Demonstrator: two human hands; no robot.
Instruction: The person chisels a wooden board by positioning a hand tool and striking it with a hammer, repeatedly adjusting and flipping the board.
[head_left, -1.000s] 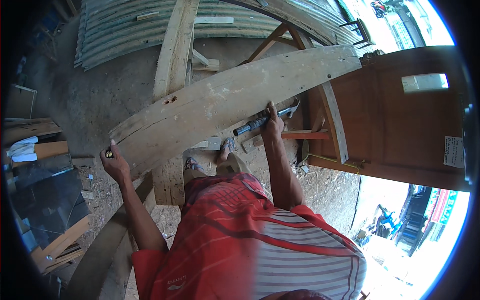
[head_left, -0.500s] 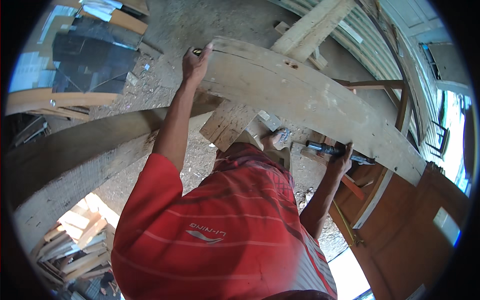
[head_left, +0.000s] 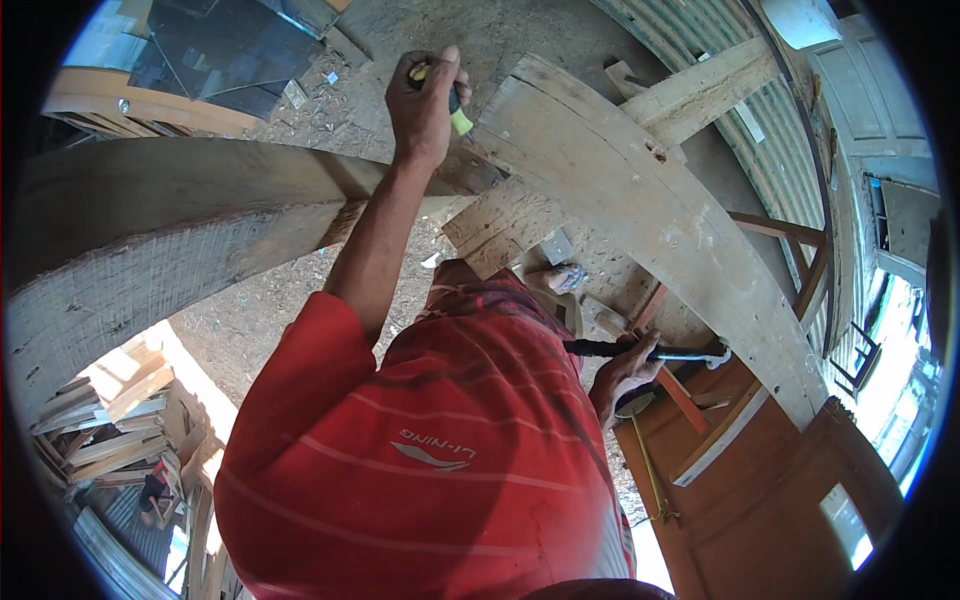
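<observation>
My left hand (head_left: 418, 125) is closed around a small black and yellow-green tape measure (head_left: 461, 121). It is raised just past the left end of a long wide plank (head_left: 625, 195), apart from the wood. At the lower right, my right hand (head_left: 620, 380) grips the dark handle of a hammer (head_left: 590, 348). The hammer's metal head points right, close to the plank's near edge. The plank lies diagonally before me, over a squared timber block (head_left: 505, 222) and another timber (head_left: 705, 90).
A thick beam (head_left: 170, 190) runs in from the left at the plank's end. A brown wooden panel (head_left: 760, 480) stands at right. Cut wood (head_left: 110, 430) is piled lower left, where another person (head_left: 153, 492) shows small. Corrugated sheeting (head_left: 690, 50) lines the far right.
My left hand has left the plank's end and lifted with the tape measure. My right hand has drawn the hammer nearer my body, off the plank. The view has shifted.
</observation>
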